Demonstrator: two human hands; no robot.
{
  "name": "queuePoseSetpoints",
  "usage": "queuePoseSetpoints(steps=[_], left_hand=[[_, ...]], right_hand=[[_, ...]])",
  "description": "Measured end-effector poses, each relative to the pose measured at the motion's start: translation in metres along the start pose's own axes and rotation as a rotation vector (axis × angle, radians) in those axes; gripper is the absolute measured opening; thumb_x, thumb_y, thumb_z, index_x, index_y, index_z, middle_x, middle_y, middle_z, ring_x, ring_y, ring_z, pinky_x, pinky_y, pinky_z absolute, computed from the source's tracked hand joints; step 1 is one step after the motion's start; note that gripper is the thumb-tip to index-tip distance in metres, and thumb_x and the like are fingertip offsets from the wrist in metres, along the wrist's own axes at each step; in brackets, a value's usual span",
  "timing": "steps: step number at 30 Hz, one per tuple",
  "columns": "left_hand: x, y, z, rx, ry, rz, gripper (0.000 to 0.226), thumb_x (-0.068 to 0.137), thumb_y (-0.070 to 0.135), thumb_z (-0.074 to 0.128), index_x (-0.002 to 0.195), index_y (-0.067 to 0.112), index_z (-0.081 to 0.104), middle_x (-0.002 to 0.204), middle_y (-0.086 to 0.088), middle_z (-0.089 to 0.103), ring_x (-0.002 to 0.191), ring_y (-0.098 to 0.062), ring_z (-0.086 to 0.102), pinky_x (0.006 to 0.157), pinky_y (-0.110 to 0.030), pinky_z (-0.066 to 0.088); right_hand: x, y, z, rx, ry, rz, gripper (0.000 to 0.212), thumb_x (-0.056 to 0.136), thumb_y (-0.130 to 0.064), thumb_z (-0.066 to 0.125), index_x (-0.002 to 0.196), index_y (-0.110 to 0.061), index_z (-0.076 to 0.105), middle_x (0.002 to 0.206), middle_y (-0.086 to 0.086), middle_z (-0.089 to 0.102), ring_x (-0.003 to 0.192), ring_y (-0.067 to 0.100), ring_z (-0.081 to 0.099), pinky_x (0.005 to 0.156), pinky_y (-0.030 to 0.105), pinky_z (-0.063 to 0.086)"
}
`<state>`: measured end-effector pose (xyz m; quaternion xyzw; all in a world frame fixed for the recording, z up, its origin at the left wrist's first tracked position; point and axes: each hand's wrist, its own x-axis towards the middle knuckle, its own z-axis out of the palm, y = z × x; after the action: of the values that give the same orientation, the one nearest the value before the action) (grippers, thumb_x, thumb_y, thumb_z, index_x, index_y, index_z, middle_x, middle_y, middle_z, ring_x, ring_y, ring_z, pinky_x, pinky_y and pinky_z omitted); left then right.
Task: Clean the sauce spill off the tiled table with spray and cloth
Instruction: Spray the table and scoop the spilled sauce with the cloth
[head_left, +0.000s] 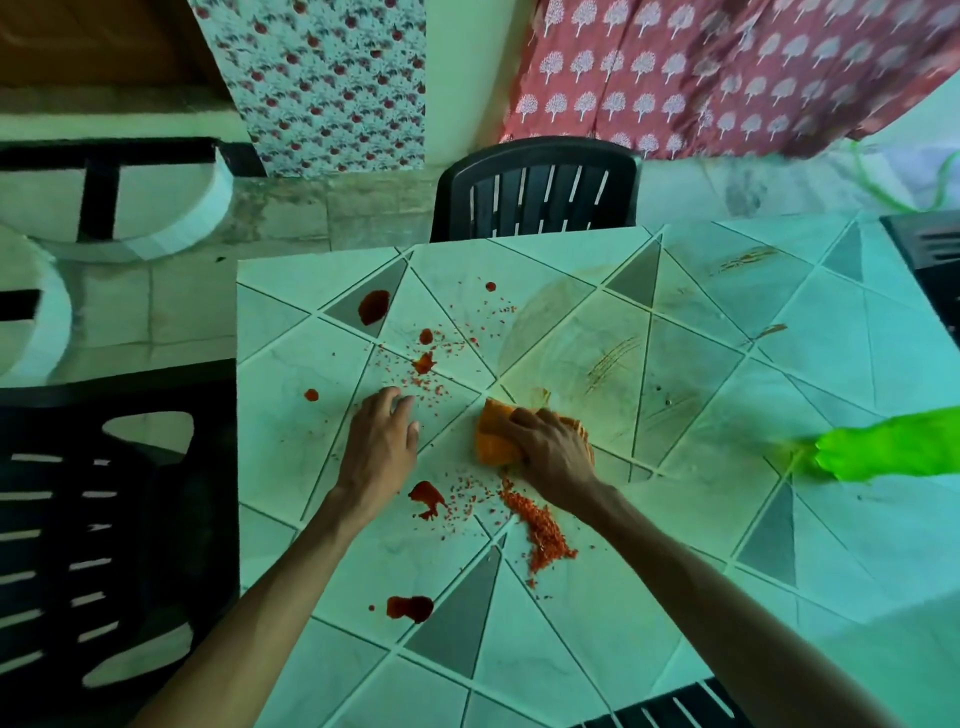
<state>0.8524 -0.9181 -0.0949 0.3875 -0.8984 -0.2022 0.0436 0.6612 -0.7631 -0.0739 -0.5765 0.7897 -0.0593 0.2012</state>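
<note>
My right hand (553, 451) presses an orange cloth (493, 436) flat on the tiled table (675, 597), near its middle. My left hand (382, 444) rests flat on the tiles just left of the cloth, fingers apart, holding nothing. Dark red sauce blobs lie at the far left (374, 306), in front of my left wrist (427, 499) and near the front edge (410, 608). A pile of orange-red crumbs (543, 530) sits under my right wrist, with more grains scattered above my left hand. Smeared streaks (610, 358) mark the tiles beyond the cloth. No spray bottle is recognisable.
A bright green object (893, 447) lies on the table at the right edge. Black plastic chairs stand at the far side (535, 187), on the left (93, 519), at the right (930, 249) and at the near edge (670, 712). Patterned cloths hang behind.
</note>
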Motion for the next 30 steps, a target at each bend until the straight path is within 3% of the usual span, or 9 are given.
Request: queuePoseSetpoints(steps=[4,6,10,17,22,30], left_hand=[[-0.004,0.003,-0.005,-0.006,-0.023,-0.017,0.035,0.097,0.012,0.052,0.13,0.003,0.057,0.134,-0.015,0.052,0.119,-0.027,0.05,0.096,-0.036,0.048],[-0.005,0.004,-0.008,-0.013,-0.018,-0.027,0.035,0.098,0.011,0.05,0.131,0.003,0.057,0.134,-0.014,0.052,0.12,-0.026,0.049,0.097,-0.035,0.049],[-0.003,0.003,-0.012,-0.006,-0.014,-0.028,0.035,0.095,0.013,0.057,0.128,0.004,0.058,0.132,-0.012,0.053,0.119,-0.026,0.05,0.097,-0.036,0.048],[0.004,-0.008,-0.013,0.017,-0.006,-0.014,0.035,0.092,0.018,0.063,0.125,0.008,0.059,0.129,-0.01,0.053,0.117,-0.026,0.051,0.094,-0.038,0.048],[0.014,-0.019,-0.017,0.016,-0.029,-0.038,0.045,0.094,0.026,0.061,0.135,0.01,0.053,0.14,-0.009,0.048,0.128,-0.023,0.047,0.101,-0.034,0.045],[0.018,-0.029,-0.013,-0.039,-0.058,-0.042,0.052,0.097,0.033,0.056,0.144,0.013,0.043,0.149,-0.003,0.04,0.138,-0.017,0.036,0.11,-0.028,0.035]], right_hand=[[-0.036,-0.011,0.002,-0.009,-0.117,-0.048,0.055,0.09,-0.029,0.071,0.141,-0.038,0.051,0.135,-0.004,0.058,0.117,0.024,0.054,0.096,0.048,0.048],[-0.046,-0.009,-0.004,0.031,-0.138,-0.052,0.054,0.09,-0.022,0.068,0.14,-0.038,0.052,0.132,-0.005,0.059,0.114,0.021,0.056,0.092,0.045,0.051],[-0.037,0.003,-0.031,0.171,-0.026,0.04,0.043,0.091,-0.015,0.067,0.133,-0.024,0.061,0.124,0.002,0.065,0.107,0.024,0.064,0.089,0.045,0.056],[0.063,0.03,-0.105,0.294,0.098,0.184,0.041,0.097,-0.022,0.064,0.136,-0.021,0.054,0.121,0.013,0.066,0.104,0.034,0.065,0.089,0.048,0.053],[0.153,0.028,-0.134,0.205,0.167,0.269,0.05,0.098,-0.033,0.061,0.144,-0.02,0.047,0.132,0.016,0.061,0.114,0.038,0.062,0.092,0.049,0.05],[0.225,0.018,-0.102,-0.032,0.103,0.144,0.047,0.096,-0.032,0.064,0.141,-0.03,0.051,0.132,0.007,0.064,0.111,0.031,0.062,0.08,0.034,0.044]])
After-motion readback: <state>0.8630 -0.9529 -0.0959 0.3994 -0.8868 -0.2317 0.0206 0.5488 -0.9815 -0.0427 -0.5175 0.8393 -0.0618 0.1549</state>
